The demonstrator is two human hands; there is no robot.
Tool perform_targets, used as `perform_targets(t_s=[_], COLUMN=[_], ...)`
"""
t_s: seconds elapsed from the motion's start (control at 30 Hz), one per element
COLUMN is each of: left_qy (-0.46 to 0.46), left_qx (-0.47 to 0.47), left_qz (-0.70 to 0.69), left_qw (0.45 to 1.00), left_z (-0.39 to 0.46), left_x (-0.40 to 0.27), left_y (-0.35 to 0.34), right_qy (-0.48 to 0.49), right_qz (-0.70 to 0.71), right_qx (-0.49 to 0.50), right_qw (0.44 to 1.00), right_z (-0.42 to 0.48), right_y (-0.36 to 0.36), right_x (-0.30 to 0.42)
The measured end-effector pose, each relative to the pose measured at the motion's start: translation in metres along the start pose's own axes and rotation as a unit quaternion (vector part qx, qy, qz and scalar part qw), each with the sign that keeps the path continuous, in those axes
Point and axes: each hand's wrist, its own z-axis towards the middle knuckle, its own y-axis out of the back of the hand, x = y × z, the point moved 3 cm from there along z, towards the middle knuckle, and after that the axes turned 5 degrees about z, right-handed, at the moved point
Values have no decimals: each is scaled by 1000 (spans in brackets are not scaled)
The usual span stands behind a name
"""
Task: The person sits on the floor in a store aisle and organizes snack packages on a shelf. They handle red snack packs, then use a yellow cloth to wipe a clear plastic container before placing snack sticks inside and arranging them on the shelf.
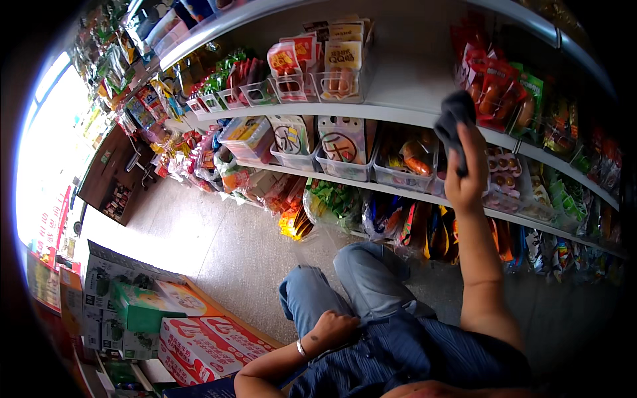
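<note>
My right hand (468, 171) is raised at the front of the shelving, gripping a dark cloth (455, 117) that overlaps the edge of the upper white shelf (388, 113). Just right of the cloth are red packets of snacks (497, 92). A bare stretch of shelf surface (413, 74) shows to its left, beside a clear bin of packaged sausages (343, 82). My left hand (334, 326) rests in my lap with its fingers curled; no object shows in it.
A lower shelf holds clear plastic bins (343, 169) of snacks, with bagged goods (333, 199) beneath. Stacked cartons (204, 343) and a green box (142, 308) stand at the lower left. A dark wooden counter (102, 169) is beyond the floor at left.
</note>
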Motion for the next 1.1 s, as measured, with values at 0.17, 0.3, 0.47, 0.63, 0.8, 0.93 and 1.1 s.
perform_targets(t_s=[0.17,0.3,0.47,0.63,0.8,0.93,1.1], left_qy=[105,218,236,234,253,258,248], left_qx=[-208,-372,-442,-423,-386,-402,-434], left_qz=[-463,-722,-703,-730,-758,-740,-719], left_qw=[855,540,506,483,460,474,484], left_z=[15,40,58,87,85,82,77], left_x=[115,210,251,250,252,255,261], left_y=[22,6,-45,-46,-39,-46,-49], right_qy=[-141,-268,-318,-283,-213,-184,-191], right_qz=[-280,-231,-304,-374,-316,-280,-273], right_qx=[348,423,483,502,451,439,517], right_qw=[884,834,757,726,807,834,788], right_z=[44,65,93,100,118,130,130], right_y=[-58,-74,-116,-152,-199,-219,-228], right_x=[-77,-99,-178,-287,-299,-291,-268])
